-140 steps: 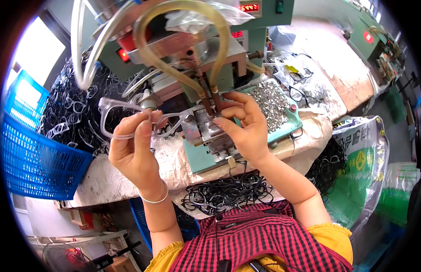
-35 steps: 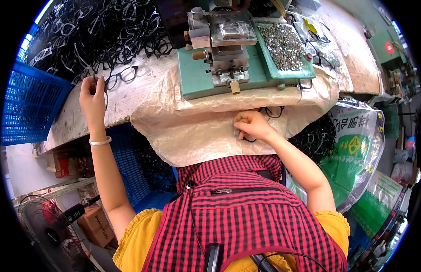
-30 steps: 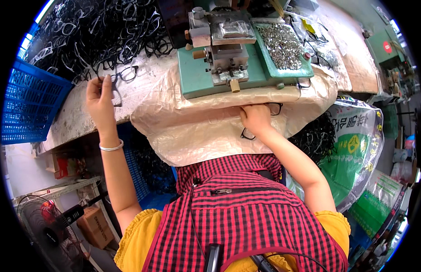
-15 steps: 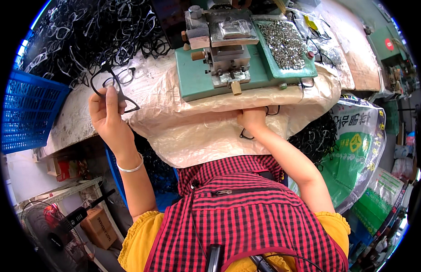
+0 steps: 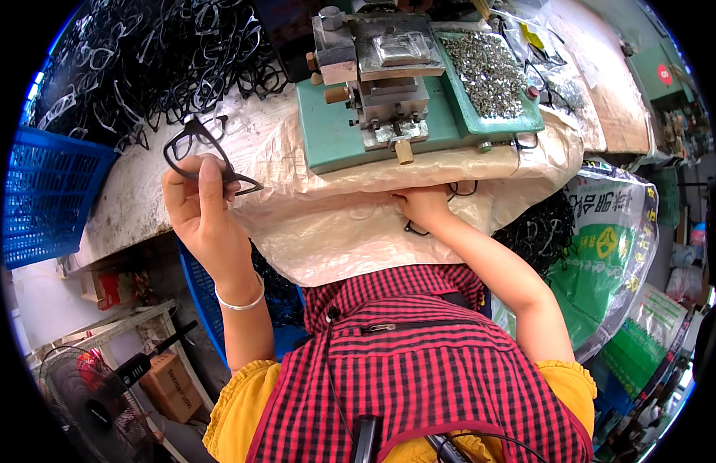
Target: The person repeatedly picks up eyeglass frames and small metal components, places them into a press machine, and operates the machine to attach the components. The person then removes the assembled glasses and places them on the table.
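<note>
Left hand (image 5: 200, 212) is up at about 9 o'clock in the view, its grip pinched around a black eyeglass frame (image 5: 196, 143), thumb and fingers clamped on the lower part so the thin glossy plastic rims and one folded temple arm stick out above and to the side. That frame sits just in front of a huge tangled heap of frames (image 5: 153, 65) at 11 o'clock, all dark, shiny and wiry-looking, piled on the surface (image 5: 130, 204), which is covered with a crinkly beige plastic sheet (image 5: 335, 231) that droops over the edge toward the person. Right hand (image 5: 423, 207) is near the centre, pressed against the sheet's fold right below the machine, fingers curled around a second black frame (image 5: 416, 228) that only partly peeks out, so the grip looks clenched on it but most of the frame is hidden. At 12 o'clock there's a boxy green metal machine base (image 5: 335, 139) with a chunky grey steel block (image 5: 381, 73) bolted on top and a couple of pale round knobs. Just right of it, a shallow green tray (image 5: 527, 123) is full of tiny silvery metal bits, grainy like gravel. A blue plastic lattice basket (image 5: 45, 197) sits at 9 o'clock, well left of the hand. At 3 o'clock a glossy green and white woven sack (image 5: 612, 247) holds more dark frames.
</note>
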Action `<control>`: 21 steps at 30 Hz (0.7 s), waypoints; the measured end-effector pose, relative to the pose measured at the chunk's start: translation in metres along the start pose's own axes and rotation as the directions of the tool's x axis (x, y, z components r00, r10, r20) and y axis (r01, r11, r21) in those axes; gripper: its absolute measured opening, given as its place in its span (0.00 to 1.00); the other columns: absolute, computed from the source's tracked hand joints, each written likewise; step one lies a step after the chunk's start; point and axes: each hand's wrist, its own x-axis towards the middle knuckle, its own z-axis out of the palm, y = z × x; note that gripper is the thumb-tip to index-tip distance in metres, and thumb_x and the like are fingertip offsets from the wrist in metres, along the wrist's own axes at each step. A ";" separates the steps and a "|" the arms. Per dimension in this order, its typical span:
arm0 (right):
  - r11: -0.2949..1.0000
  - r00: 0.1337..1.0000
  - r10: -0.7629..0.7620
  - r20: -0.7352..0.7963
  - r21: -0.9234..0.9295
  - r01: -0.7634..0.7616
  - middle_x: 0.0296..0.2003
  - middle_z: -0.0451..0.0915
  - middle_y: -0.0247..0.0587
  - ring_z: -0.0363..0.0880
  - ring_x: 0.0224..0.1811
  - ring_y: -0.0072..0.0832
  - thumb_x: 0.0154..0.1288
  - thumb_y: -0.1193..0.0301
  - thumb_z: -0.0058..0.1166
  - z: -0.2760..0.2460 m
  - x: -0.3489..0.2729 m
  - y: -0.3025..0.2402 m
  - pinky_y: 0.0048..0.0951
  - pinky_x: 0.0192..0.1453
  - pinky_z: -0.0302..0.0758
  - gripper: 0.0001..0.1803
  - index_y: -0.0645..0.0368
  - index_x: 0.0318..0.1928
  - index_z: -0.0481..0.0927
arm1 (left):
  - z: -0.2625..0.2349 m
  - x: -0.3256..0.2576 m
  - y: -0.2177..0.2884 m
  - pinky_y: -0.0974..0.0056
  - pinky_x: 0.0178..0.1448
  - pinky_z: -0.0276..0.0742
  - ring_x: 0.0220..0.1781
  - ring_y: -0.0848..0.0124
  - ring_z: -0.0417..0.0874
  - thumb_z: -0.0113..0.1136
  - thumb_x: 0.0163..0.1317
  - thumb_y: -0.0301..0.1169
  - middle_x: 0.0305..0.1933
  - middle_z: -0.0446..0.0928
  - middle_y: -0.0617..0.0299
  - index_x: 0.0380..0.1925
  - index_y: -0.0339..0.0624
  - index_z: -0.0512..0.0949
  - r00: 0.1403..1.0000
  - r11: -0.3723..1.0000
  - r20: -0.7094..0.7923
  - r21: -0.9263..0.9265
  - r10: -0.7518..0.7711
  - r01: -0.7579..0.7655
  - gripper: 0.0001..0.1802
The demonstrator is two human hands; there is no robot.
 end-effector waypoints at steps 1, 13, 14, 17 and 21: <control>1.000 1.000 -0.013 -0.007 -0.004 0.013 0.44 0.85 0.42 0.81 0.49 0.46 0.56 0.68 0.61 0.002 0.000 0.001 0.47 0.56 0.74 0.12 0.49 0.42 0.90 | -0.004 0.000 -0.002 0.70 0.39 0.71 0.36 0.75 0.76 0.53 0.75 0.28 0.39 0.78 0.61 0.45 0.40 0.74 0.998 0.998 0.059 -0.048 0.037 -0.034 0.05; 0.996 0.987 -0.078 0.141 -0.037 0.084 0.52 0.82 0.45 0.78 0.57 0.46 0.61 0.66 0.60 -0.005 0.007 0.010 0.46 0.61 0.73 0.20 0.50 0.54 0.83 | 0.016 -0.005 0.012 0.71 0.36 0.68 0.35 0.72 0.74 0.52 0.74 0.28 0.41 0.78 0.53 0.45 0.39 0.74 0.963 0.983 0.200 -0.084 0.180 -0.166 0.05; 0.995 0.983 -0.096 0.158 -0.019 0.100 0.53 0.82 0.45 0.78 0.58 0.46 0.62 0.66 0.59 -0.007 0.007 0.008 0.46 0.62 0.73 0.19 0.49 0.54 0.83 | 0.016 -0.005 0.012 0.71 0.36 0.68 0.34 0.72 0.74 0.52 0.74 0.28 0.41 0.78 0.53 0.46 0.39 0.73 0.962 0.981 0.199 -0.088 0.188 -0.174 0.05; 0.994 0.984 -0.112 0.139 0.033 0.108 0.53 0.82 0.46 0.78 0.58 0.46 0.64 0.67 0.55 -0.002 0.008 0.006 0.44 0.62 0.73 0.18 0.51 0.54 0.83 | 0.017 -0.005 0.013 0.71 0.36 0.68 0.34 0.72 0.74 0.52 0.75 0.28 0.41 0.78 0.52 0.46 0.38 0.73 0.958 0.978 0.201 -0.086 0.203 -0.189 0.06; 0.995 0.990 -0.024 0.141 0.103 0.009 0.54 0.81 0.47 0.78 0.59 0.46 0.66 0.68 0.52 0.018 0.015 0.007 0.43 0.63 0.73 0.19 0.55 0.56 0.82 | 0.024 -0.004 0.014 0.70 0.36 0.69 0.34 0.71 0.75 0.52 0.74 0.29 0.41 0.78 0.52 0.46 0.38 0.74 0.950 0.977 0.228 -0.086 0.212 -0.197 0.06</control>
